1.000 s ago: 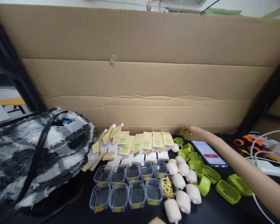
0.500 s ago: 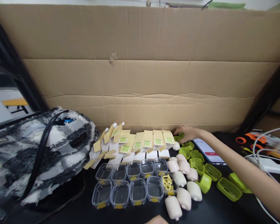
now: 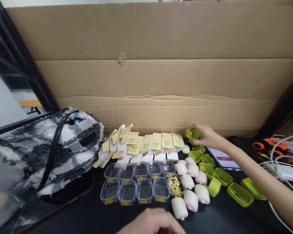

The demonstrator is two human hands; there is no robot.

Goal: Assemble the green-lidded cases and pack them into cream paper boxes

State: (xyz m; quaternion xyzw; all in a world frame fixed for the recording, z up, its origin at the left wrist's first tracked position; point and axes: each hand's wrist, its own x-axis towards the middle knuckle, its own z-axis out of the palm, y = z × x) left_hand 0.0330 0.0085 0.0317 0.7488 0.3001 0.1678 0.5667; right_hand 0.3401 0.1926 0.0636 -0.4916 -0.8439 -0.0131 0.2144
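At the back right, my right hand (image 3: 207, 137) has thumb and fingers spread around a small green plastic case (image 3: 192, 133); I cannot tell whether they touch it. More green cases (image 3: 223, 176) lie in a loose line toward the front right. My left hand (image 3: 152, 221) is at the bottom edge, its fingers loosely bent and apart, their tips cut off by the frame. Just beyond it stand two rows of clear square cups (image 3: 144, 191) with yellow stickers. One cup holds yellow bands (image 3: 175, 184). Pale rounded capsule-like pieces (image 3: 190, 200) lie to their right.
Cream paper packets with green labels (image 3: 153, 145) lean in a row behind the cups. A shaggy black-and-white bag (image 3: 70, 143) sits at left. A phone (image 3: 222, 159), white cables (image 3: 283, 170) and orange-handled tools (image 3: 266, 144) lie at right. Cardboard (image 3: 158, 78) walls the back.
My right hand's thumb and fingers have spread, uncovering more of the far green case. My left hand has come further into view at the bottom. The view has shifted slightly.
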